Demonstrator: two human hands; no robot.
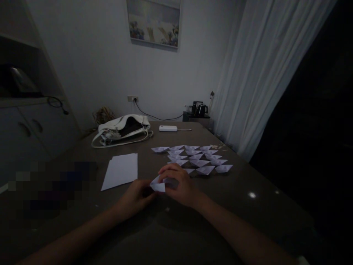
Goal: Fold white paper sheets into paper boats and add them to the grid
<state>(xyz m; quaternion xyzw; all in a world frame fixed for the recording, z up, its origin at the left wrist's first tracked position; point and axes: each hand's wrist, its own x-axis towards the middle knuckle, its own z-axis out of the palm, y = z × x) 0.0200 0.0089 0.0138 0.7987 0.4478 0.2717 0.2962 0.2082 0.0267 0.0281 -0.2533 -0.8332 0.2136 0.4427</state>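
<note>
Folded paper [158, 187] partly hidden, right hand [180, 184] pinching it; left hand [135, 197] shadowed, grip unclear.

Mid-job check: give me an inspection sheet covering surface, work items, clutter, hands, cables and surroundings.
Surface: dark, shiny table; small scraps near its right edge.
Work items: folded paper in hand; paper boats grouped beyond the right hand; paper sheets lying to the left.
Clutter: open white bag and white device, both toward the far end.
Hands: right holds the folded paper; left hand is at its left end, grip unclear.
Cables: black cord from the wall socket; short cable at the device.
Surroundings: wall picture; pale curtain at right; dim light.
</note>
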